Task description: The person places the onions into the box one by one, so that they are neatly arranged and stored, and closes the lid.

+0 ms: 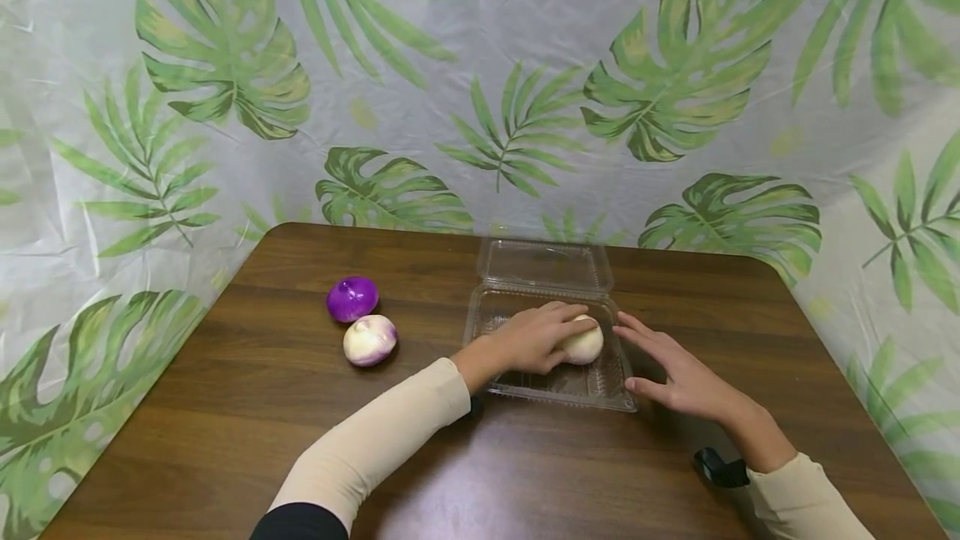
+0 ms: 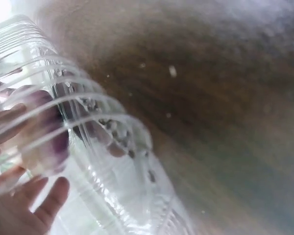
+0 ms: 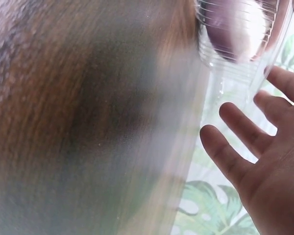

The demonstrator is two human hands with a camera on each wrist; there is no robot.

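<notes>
A clear plastic clamshell box [image 1: 562,398] lies unfolded on the table, its lid [image 1: 547,265] tipped back toward the curtain. In the right half of its base sits a white-and-purple turnip [image 1: 587,346], which my left hand [image 1: 534,338] holds from above with bent fingers. Through the ribbed wall, the left wrist view shows the turnip's purple side [image 2: 59,129] by the fingers. My right hand [image 1: 678,373] is at the box's right side, fingers spread and holding nothing, fingertips close to the rim. In the right wrist view its fingers [image 3: 245,129] are apart.
On the left of the wooden table [image 1: 247,407] are a glossy purple onion [image 1: 352,298] and, just in front of it, another white-and-purple turnip [image 1: 370,341]. A leaf-patterned curtain [image 1: 517,32] hangs right behind the table's back edge.
</notes>
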